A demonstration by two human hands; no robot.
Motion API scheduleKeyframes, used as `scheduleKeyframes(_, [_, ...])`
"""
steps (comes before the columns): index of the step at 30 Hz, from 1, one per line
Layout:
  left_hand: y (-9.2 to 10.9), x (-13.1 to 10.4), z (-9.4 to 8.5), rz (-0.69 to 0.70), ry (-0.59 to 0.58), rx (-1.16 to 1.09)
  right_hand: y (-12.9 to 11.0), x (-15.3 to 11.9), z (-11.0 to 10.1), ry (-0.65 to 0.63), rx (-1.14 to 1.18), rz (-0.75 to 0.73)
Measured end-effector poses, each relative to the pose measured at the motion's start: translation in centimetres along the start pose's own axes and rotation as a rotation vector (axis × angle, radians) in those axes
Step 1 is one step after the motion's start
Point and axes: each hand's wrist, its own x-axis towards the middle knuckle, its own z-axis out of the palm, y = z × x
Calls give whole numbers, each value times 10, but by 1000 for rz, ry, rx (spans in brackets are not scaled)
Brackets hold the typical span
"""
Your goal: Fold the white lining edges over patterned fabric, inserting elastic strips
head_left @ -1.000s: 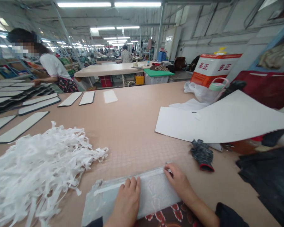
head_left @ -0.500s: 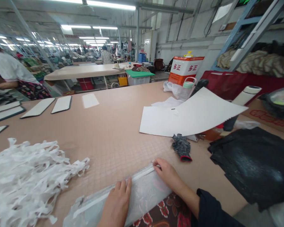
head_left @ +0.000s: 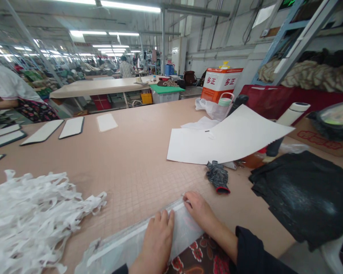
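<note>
A clear plastic bag (head_left: 114, 247) with a pale strip along its far edge lies across the table's near edge. My left hand (head_left: 157, 238) rests flat on it, fingers stretched out towards the strip. At the bag's right end, my right hand (head_left: 198, 209) pinches the far corner between thumb and fingers. Patterned dark cloth with red flowers (head_left: 197, 255) shows below the bag, at my lap. A grey knitted glove (head_left: 217, 177) with a red cuff lies just beyond my right hand.
Tangled white strips (head_left: 31, 217) are heaped at left. White panels with dark edges (head_left: 71, 127) lie along the far left. A large white sheet (head_left: 211, 144) and black sheets (head_left: 303, 194) lie at right. Another person (head_left: 5, 87) stands beyond the table at left.
My left hand has slid right along the bag, closer to my right hand. My right hand keeps its pinch on the corner. The view has shifted slightly.
</note>
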Motion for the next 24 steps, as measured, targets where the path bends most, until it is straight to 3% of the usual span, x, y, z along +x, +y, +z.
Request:
scheduleKeyframes(7, [11, 5, 15, -13, 59, 29, 13, 5, -12, 9, 92, 112])
scheduleKeyframes(13, [11, 5, 30, -20, 135, 84, 11, 8, -11, -3, 52, 111])
scheduleKeyframes(18, [11, 5, 22, -25, 114, 84, 13, 10, -6, 10, -116, 60])
scheduleKeyframes(21, [12, 5, 16, -25, 104, 65, 4, 3, -2, 116, -286, 9])
scheduleKeyframes(24, [15, 5, 13, -34, 102, 34, -16, -14, 7, 191, -375, -196])
